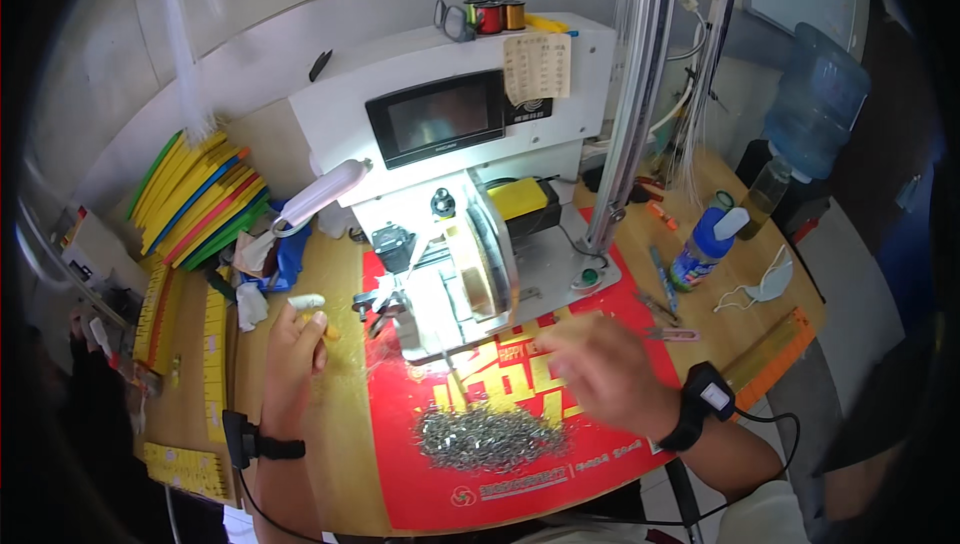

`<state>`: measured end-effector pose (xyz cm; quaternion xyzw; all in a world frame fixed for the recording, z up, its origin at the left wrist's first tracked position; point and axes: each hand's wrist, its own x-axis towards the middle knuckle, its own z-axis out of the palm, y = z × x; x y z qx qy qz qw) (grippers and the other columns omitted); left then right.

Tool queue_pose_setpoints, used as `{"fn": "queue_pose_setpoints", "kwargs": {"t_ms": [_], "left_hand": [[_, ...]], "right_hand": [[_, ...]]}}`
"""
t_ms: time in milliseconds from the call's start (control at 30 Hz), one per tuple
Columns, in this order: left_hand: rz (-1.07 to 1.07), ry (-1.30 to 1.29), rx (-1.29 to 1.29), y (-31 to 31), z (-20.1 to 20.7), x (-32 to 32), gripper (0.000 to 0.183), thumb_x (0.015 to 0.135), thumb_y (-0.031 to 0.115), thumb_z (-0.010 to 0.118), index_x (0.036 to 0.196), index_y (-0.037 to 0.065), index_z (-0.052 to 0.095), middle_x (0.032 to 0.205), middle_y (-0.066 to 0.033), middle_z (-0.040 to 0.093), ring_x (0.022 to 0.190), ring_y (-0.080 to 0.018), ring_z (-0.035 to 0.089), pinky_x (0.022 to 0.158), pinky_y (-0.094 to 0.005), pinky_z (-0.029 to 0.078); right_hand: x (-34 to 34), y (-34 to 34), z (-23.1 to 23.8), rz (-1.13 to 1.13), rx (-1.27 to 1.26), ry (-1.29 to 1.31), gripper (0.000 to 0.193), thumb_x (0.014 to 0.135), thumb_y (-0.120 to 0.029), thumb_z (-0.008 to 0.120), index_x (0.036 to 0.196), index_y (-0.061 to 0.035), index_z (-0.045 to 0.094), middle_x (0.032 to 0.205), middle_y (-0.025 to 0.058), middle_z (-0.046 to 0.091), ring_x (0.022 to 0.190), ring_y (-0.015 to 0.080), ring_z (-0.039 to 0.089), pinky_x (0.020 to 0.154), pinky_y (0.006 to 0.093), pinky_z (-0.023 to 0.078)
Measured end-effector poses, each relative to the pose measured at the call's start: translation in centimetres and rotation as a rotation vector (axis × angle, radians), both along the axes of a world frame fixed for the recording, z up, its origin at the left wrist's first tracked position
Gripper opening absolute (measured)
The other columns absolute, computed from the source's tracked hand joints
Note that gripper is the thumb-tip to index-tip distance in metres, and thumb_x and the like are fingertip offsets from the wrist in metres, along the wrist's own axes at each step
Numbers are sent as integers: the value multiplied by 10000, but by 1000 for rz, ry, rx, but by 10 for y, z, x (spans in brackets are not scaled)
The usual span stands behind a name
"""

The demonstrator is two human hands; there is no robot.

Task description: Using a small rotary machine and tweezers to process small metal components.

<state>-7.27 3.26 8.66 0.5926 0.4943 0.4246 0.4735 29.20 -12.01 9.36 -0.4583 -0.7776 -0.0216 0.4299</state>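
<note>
My left hand [296, 342] is raised over the wooden table left of a white bench machine [350, 114]. Its fingers are curled together, with a pale cover on one fingertip [307, 301] and a bit of yellow beside the thumb; what they hold, if anything, is hidden. My right hand [605, 369] hovers over the red printed sheet [400, 489], right of the machine's lit working head [468, 269]. Motion smears its fingers. Between my hands, nearer to me, lies a heap of small shiny metal pieces [490, 439].
Stacked yellow and coloured strips [205, 199] stand at the left. To the right are a blue-capped bottle [702, 249], small snips [672, 335], a face mask [770, 279] and an orange-edged ruler [770, 354]. A metal post [632, 104] rises behind. A lamp [325, 191] reaches over the table.
</note>
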Motion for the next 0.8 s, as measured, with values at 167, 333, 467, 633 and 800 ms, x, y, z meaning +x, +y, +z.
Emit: {"fn": "queue_pose_setpoints", "kwargs": {"t_ms": [167,333,467,633,800], "left_hand": [[-56,89,148,22,15,10,254,1041,123,636,1281,42,612,921,-17,670,673,-45,503,590,-220,398],[-169,144,293,36,31,29,194,1008,71,657,1193,14,672,983,-12,692,891,-72,607,801,-260,498],[-286,174,287,51,45,44,164,1001,65,662,1150,4,692,1009,-24,707,918,-87,622,843,-261,504],[-528,114,97,67,56,50,182,988,56,670,1149,-3,729,1071,-42,727,999,-112,655,940,-287,522],[-713,230,139,85,59,60,200,972,38,695,1160,-9,744,1108,-40,738,1007,-121,658,934,-313,533]], "right_hand": [[-93,20,-25,274,-283,327,241,1045,-135,637,1256,-20,629,1086,143,672,973,286,677,875,388,541],[-154,94,-54,161,-519,986,240,1109,-174,545,1269,-7,612,1014,53,618,946,118,603,864,305,512],[-160,134,-66,95,-396,1194,224,1088,-196,585,1163,13,616,953,54,614,868,130,580,802,323,499],[-155,139,-65,92,-451,1204,187,1096,-176,563,1133,-2,622,957,54,639,884,131,583,834,307,498],[-158,155,-73,74,-451,1153,168,1097,-163,556,1134,-6,602,977,76,659,896,148,605,822,326,506]]}}
